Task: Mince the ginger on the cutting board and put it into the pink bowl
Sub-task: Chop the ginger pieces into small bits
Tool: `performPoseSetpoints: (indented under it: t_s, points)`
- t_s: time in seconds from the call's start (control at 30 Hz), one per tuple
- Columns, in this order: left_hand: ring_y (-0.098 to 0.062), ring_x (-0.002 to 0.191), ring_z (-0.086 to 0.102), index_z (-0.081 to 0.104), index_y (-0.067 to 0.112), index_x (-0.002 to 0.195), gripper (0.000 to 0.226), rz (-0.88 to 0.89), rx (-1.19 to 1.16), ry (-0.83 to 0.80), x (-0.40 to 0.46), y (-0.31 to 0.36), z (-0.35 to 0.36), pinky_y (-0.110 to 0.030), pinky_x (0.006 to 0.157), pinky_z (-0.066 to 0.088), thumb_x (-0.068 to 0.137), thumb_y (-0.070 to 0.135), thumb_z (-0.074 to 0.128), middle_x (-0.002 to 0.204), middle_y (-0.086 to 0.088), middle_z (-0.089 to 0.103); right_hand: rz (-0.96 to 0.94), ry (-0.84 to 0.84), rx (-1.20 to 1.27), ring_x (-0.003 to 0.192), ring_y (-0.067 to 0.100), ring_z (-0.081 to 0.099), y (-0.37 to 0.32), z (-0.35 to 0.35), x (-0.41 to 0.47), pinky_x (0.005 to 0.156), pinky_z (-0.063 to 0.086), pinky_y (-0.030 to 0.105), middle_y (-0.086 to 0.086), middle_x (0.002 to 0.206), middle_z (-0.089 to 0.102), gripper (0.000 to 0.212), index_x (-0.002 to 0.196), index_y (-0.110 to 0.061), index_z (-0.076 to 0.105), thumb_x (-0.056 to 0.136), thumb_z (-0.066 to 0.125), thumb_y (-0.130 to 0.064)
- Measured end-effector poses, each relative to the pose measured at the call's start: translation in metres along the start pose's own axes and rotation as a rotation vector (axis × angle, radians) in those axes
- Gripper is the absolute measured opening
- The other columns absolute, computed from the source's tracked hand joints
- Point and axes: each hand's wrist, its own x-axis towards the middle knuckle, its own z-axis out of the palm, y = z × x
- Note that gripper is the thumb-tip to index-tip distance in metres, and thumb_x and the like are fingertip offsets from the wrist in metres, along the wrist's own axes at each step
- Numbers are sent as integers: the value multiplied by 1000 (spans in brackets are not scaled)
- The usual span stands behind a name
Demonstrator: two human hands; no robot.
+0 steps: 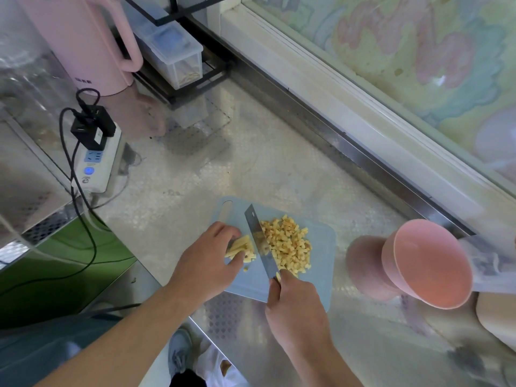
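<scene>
Head view shows my left hand [208, 256] pinching the last pale yellow ginger strips [242, 248] on the blue plastic cutting board [321, 238] while my right hand [293, 300] grips the steel knife [258, 238], mid-mincing, so next come finer cuts before filling the empty pink bowl [430, 263].

The counter [195, 174] looks like shiny metal with a fine embossed pattern, and the knife blade [258, 241] is smooth bright steel. The cutting board [321, 275] and the pink bowl [430, 269] look like matt plastic.
</scene>
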Motion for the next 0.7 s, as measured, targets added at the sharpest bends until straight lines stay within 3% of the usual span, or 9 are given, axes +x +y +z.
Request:
performPoseSetpoints:
  t_s: [0.13,0.3,0.53,0.7]
  points:
    - [-8,88,58,60,36,107,9,-11,12,66,1,2,7,-34,69,56,99,37,64,107,20,53,-17,-4,-11,72,22,61,-3,-1,2,62,45,36,-4,74,55,28,80,-24,45,103,36,-37]
    - [-8,88,58,62,35,105,6,-12,25,97,-1,2,9,-26,66,52,100,37,63,105,20,55,4,-17,-2,67,19,54,-5,-2,2,56,36,33,-5,72,52,32,72,-24,38,102,37,-34]
    - [-6,86,55,63,33,102,4,-12,36,108,-2,3,11,-16,62,40,100,36,63,101,21,54,24,-48,-35,71,19,58,-7,4,3,55,38,31,-3,77,54,27,78,-23,42,102,37,-32]
    - [-6,85,54,65,32,99,1,-8,22,128,-2,2,13,-23,63,48,99,33,65,100,21,56,80,-116,-64,71,18,55,-16,4,6,52,36,28,-3,82,53,16,78,-21,43,94,42,-19]
